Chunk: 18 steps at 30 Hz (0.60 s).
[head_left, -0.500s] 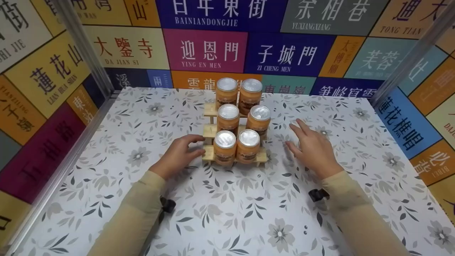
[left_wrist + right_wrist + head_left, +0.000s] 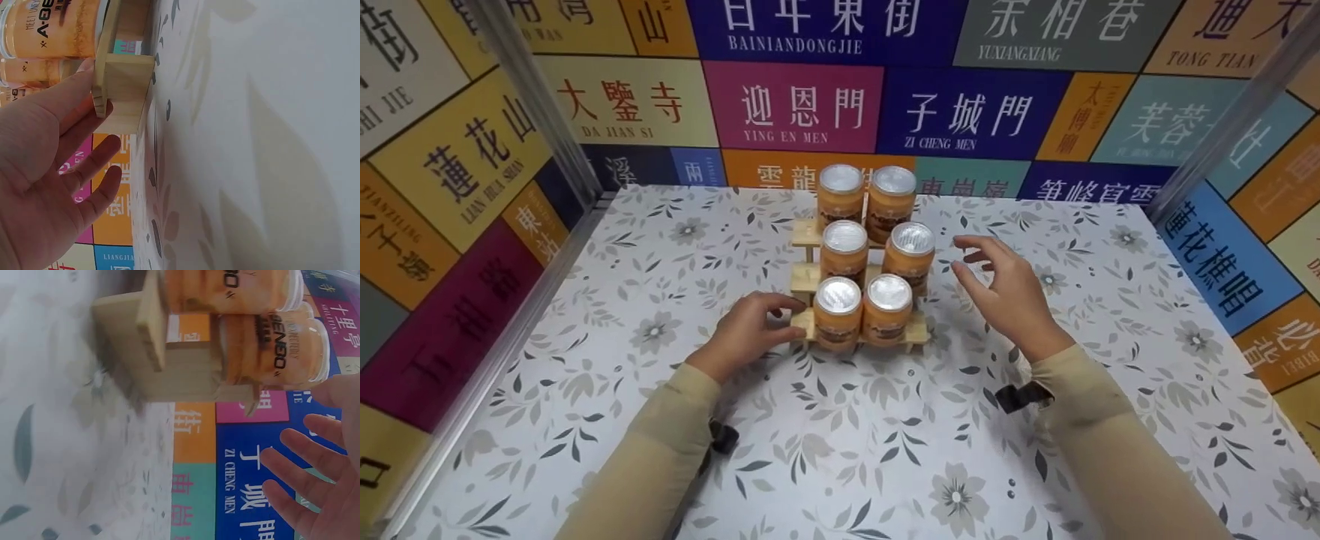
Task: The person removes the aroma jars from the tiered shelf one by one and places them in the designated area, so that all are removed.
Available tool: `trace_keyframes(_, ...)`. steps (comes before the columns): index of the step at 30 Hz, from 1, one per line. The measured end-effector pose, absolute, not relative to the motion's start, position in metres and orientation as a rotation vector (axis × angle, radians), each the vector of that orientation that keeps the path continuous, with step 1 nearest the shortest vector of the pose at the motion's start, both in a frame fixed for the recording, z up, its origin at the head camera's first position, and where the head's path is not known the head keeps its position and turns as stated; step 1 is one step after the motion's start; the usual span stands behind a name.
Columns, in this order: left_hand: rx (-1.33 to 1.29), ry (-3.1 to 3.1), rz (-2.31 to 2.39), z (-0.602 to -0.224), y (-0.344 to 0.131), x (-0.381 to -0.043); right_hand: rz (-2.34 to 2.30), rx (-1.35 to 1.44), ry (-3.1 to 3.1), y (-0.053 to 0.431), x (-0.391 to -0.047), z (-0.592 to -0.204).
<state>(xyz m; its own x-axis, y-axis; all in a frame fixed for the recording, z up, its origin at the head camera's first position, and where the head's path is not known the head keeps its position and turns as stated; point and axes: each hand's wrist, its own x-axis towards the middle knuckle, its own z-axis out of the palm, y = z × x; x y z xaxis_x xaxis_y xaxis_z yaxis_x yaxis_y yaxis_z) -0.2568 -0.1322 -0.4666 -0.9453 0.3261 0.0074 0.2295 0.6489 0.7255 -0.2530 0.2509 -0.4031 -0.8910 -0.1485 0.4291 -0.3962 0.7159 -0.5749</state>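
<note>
A three-step wooden display stand (image 2: 805,276) holds several orange jars with silver lids, two on each step. At the left end of the lowest step, my left hand (image 2: 750,330) pinches the board (image 2: 101,73) between thumb and index finger, while its other fingers spread loosely. To the right of the stand, my right hand (image 2: 1011,296) hovers with fingers relaxed and apart, holding nothing. The middle-step right jar (image 2: 909,259) is nearest to it, and in the right wrist view that jar (image 2: 275,349) lies close to the thumb. Front jars (image 2: 838,319) stand upright.
White floral paper (image 2: 885,435) covers the table around the stand. Behind and at both sides rise panels with colourful place-name signs (image 2: 791,105). Metal posts (image 2: 551,97) stand at the back corners. A black strap (image 2: 1024,396) sits on the right wrist.
The left hand has shifted slightly right, onto the end of the lowest step. My right hand has moved left and up, closer to the middle-step jar. The jars keep their places on the stand.
</note>
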Motion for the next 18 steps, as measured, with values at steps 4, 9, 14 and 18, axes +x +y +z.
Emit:
trace_keyframes(4,0.458,2.760,1.155,-0.466,-0.133,-0.257,1.148,0.407,-2.525,0.240,-0.258,-0.392)
trace_keyframes(9,0.458,2.776,1.140,-0.467,-0.134,-0.257,1.357,0.387,-2.493,0.226,-0.266,-0.379)
trace_keyframes(14,0.431,2.790,1.136,-0.469,-0.135,-0.257,1.484,0.348,-2.467,0.212,-0.280,-0.367)
trace_keyframes(18,0.417,2.792,1.129,-0.469,-0.133,-0.257,1.551,0.335,-2.461,0.205,-0.291,-0.361)
